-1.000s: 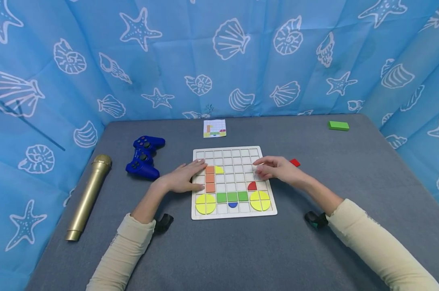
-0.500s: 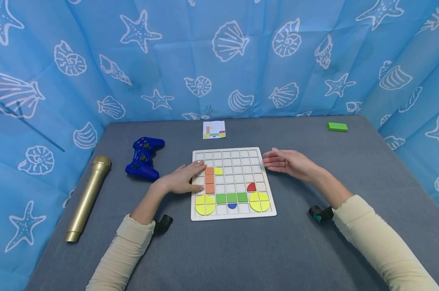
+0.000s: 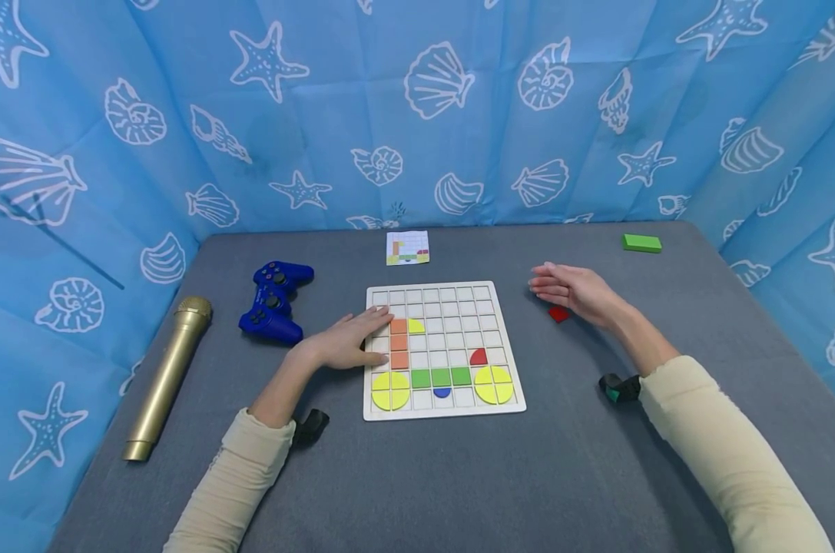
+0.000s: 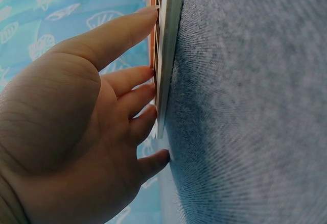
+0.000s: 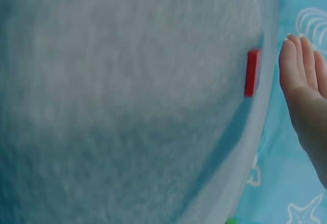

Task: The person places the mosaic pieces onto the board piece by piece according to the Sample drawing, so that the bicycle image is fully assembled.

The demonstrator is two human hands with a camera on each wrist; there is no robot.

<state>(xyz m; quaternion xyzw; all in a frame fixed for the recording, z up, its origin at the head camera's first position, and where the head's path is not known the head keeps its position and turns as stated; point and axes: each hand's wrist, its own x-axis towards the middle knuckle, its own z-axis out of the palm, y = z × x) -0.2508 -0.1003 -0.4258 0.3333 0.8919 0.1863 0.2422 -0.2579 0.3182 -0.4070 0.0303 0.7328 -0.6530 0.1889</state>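
A white grid board (image 3: 458, 319) lies on the grey table. It bears flat coloured pieces: orange squares (image 3: 399, 343), green squares (image 3: 441, 377), yellow quarter-circles (image 3: 493, 384), a blue half-round piece (image 3: 442, 392) and a red quarter-circle (image 3: 478, 356). My left hand (image 3: 344, 342) rests on the board's left edge, fingers spread; in the left wrist view the thumb (image 4: 117, 35) touches its edge. My right hand (image 3: 579, 294) holds nothing. Its fingers are nearly straight, above the table beside a loose red piece (image 3: 558, 314), also visible in the right wrist view as a small block (image 5: 253, 73).
Behind the board lies a small pattern card (image 3: 408, 247). A blue game controller (image 3: 275, 299) and a gold microphone (image 3: 168, 376) lie to the left. A green block (image 3: 641, 243) sits at the far right. A blue shell-print curtain (image 3: 362, 100) surrounds the table.
My right hand has drawn back from the board's right side, moving right over the table to the loose red piece. Its fingers have straightened. The left hand stays in place.
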